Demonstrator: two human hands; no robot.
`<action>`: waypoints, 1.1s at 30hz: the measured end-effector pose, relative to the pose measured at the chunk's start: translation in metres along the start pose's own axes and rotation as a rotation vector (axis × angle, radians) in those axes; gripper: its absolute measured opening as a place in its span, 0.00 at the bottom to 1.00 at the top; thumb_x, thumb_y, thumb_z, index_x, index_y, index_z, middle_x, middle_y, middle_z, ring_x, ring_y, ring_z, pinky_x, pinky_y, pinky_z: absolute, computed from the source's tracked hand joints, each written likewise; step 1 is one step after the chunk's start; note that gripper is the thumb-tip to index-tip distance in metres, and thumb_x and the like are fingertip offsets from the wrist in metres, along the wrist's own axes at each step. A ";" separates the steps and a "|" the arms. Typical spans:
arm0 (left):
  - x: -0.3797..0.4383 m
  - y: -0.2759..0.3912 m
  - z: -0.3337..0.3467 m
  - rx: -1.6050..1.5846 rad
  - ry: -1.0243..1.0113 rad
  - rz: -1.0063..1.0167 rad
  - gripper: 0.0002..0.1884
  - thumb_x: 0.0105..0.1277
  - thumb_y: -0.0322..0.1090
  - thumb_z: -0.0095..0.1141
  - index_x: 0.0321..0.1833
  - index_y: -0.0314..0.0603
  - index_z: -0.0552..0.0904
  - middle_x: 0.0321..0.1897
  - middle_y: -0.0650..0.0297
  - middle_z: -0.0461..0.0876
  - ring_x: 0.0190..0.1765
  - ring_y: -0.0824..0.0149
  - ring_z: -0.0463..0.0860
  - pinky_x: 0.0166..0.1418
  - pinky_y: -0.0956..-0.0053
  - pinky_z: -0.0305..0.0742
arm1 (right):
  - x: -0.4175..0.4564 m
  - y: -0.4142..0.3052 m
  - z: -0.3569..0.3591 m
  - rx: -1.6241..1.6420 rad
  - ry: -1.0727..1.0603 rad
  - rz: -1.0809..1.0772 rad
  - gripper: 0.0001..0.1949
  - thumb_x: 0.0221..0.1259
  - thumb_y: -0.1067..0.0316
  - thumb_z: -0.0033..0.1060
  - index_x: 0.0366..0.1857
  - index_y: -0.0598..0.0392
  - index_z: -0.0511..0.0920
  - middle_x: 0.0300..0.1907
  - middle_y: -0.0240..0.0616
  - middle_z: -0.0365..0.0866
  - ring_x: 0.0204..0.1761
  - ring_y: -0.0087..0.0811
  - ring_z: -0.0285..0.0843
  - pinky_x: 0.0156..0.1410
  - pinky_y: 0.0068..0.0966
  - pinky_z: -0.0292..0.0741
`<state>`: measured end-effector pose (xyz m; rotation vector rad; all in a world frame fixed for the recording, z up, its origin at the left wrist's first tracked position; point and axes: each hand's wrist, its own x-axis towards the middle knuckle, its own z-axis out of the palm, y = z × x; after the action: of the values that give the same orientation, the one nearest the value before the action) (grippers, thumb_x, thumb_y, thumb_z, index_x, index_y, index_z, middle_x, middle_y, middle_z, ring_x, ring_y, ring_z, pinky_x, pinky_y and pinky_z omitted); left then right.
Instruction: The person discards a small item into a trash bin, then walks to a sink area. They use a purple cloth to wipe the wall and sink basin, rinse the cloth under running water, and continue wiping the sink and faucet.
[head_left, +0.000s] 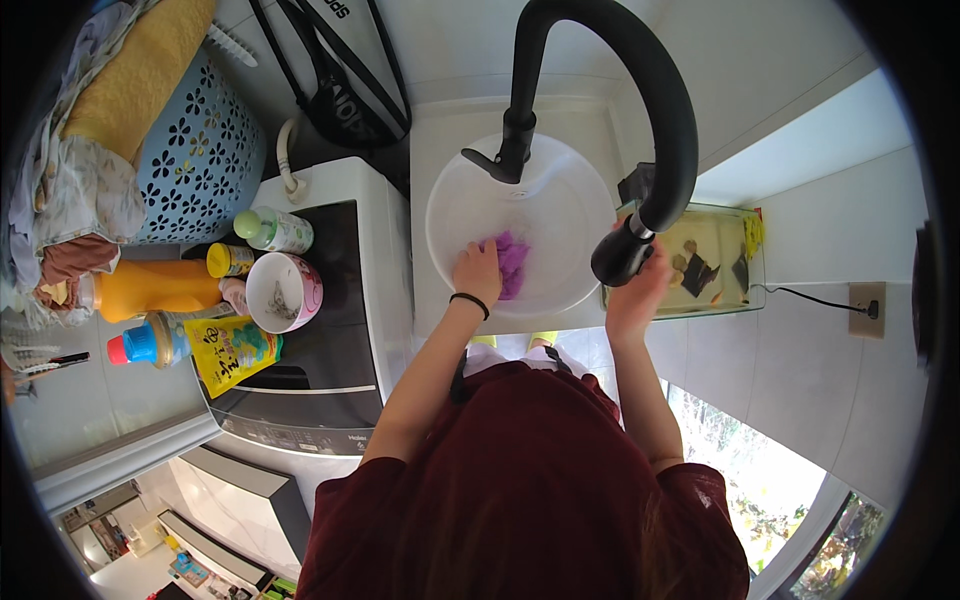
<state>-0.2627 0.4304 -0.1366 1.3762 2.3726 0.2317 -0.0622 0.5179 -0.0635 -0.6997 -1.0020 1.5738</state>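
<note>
A wet-looking purple cloth lies crumpled at the bottom of the round white washbasin. My left hand, with a black band at its wrist, reaches into the basin and grips the cloth's left side; some fingertips are hidden. Over the basin's right side arches a black gooseneck faucet, its spray head hanging near the rim. Behind that head is my right hand, slightly blurred and partly covered by it, so its grip is unclear. The faucet's lever points left.
Right of the basin stands a glass fish tank with a cord to a wall socket. On the left, a Haier washing machine bears a bowl, several bottles and a yellow pouch. A blue laundry basket stands behind them.
</note>
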 end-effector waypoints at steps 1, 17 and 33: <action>0.004 -0.002 -0.001 -0.052 0.006 0.040 0.22 0.57 0.33 0.58 0.56 0.42 0.74 0.53 0.50 0.76 0.50 0.44 0.78 0.52 0.58 0.76 | 0.002 0.020 -0.015 -0.008 0.059 0.145 0.28 0.71 0.48 0.41 0.65 0.57 0.62 0.62 0.42 0.67 0.61 0.31 0.68 0.66 0.34 0.64; -0.002 0.047 -0.005 -2.180 -0.030 -0.375 0.17 0.72 0.46 0.46 0.55 0.44 0.73 0.53 0.63 0.76 0.57 0.67 0.75 0.62 0.69 0.70 | 0.018 0.142 0.054 -0.578 0.007 0.237 0.19 0.68 0.59 0.52 0.58 0.57 0.71 0.50 0.44 0.77 0.49 0.35 0.77 0.56 0.29 0.74; 0.061 0.019 0.035 -2.311 -0.364 -0.137 0.10 0.72 0.44 0.49 0.36 0.48 0.75 0.32 0.66 0.77 0.37 0.69 0.79 0.40 0.72 0.78 | 0.016 0.089 0.078 -1.011 -0.338 -0.042 0.12 0.66 0.58 0.54 0.37 0.58 0.78 0.30 0.52 0.80 0.31 0.54 0.78 0.36 0.41 0.74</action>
<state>-0.2602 0.4906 -0.1770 -0.0423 0.5739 1.6377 -0.1739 0.5105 -0.1038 -1.0781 -2.0909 1.0881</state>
